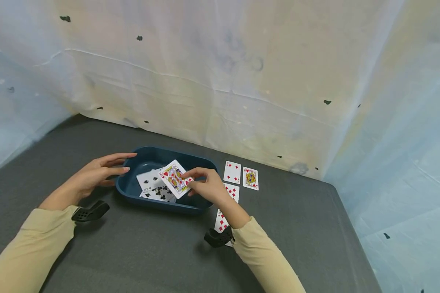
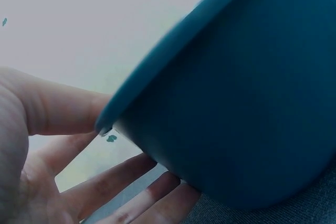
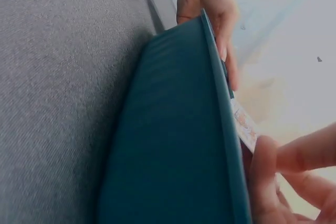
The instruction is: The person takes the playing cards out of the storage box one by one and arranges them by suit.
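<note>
My right hand (image 1: 205, 185) pinches a king of hearts playing card (image 1: 174, 177) by its right end, tilted over a dark blue oval tray (image 1: 190, 208). Inside the tray, partly under that card, lie a spades card (image 1: 147, 181) and a clubs card (image 1: 158, 194), overlapping. My left hand (image 1: 99, 173) grips the tray's left end. Its thumb (image 2: 68, 106) laps over the rim, and the other fingers lie against the outer wall below. From the right wrist, the tray's wall hides most of the held card.
Right of the tray lie a four of diamonds (image 1: 232, 172) and a face card (image 1: 251, 178). More diamonds cards (image 1: 221, 222) lie nearer, partly covered by my right hand and wrist. A pale hanging sheet (image 1: 242, 101) rises behind the dark grey table (image 1: 297, 228).
</note>
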{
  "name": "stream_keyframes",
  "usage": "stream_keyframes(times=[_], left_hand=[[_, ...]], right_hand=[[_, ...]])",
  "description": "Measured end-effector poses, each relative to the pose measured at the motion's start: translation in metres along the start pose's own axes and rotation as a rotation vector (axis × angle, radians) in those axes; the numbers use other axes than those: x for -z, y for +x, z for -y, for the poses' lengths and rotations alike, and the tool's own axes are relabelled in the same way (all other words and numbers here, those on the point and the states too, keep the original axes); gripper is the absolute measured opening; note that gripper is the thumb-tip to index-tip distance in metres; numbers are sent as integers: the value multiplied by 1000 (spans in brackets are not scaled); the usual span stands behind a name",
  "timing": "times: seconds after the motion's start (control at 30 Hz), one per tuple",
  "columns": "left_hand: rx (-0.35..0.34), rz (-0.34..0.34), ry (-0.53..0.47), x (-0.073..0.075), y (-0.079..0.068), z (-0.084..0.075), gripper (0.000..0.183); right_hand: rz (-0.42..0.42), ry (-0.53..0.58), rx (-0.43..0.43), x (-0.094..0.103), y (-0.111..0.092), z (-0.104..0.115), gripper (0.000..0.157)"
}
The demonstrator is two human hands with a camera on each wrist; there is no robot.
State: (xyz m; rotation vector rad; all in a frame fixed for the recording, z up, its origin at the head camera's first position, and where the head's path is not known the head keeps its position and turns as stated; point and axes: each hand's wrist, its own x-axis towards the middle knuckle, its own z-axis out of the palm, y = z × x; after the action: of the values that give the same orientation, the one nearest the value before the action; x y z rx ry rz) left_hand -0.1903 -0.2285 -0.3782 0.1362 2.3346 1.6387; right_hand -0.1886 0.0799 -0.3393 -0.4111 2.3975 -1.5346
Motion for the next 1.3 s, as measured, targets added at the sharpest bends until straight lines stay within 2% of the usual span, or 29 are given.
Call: stream_keyframes(times=[0.17, 0.43, 0.73, 0.97, 1.3], left_hand=[[6, 3, -4, 1, 1, 1, 70], [7, -6, -3, 2, 1, 2, 69], [0, -4, 8, 2, 2, 2, 71], [13, 4, 13, 3, 0, 1, 71], [24, -6, 15, 5, -4, 3, 71]], right_hand=[[-41, 82, 12, 8, -5, -7, 29], [-198, 152, 110, 22, -15, -22, 35], [-322, 234, 64, 45, -29, -31, 37], [-390, 279, 98, 56, -39, -44, 38], [-492, 277, 44, 69, -52, -70, 39]])
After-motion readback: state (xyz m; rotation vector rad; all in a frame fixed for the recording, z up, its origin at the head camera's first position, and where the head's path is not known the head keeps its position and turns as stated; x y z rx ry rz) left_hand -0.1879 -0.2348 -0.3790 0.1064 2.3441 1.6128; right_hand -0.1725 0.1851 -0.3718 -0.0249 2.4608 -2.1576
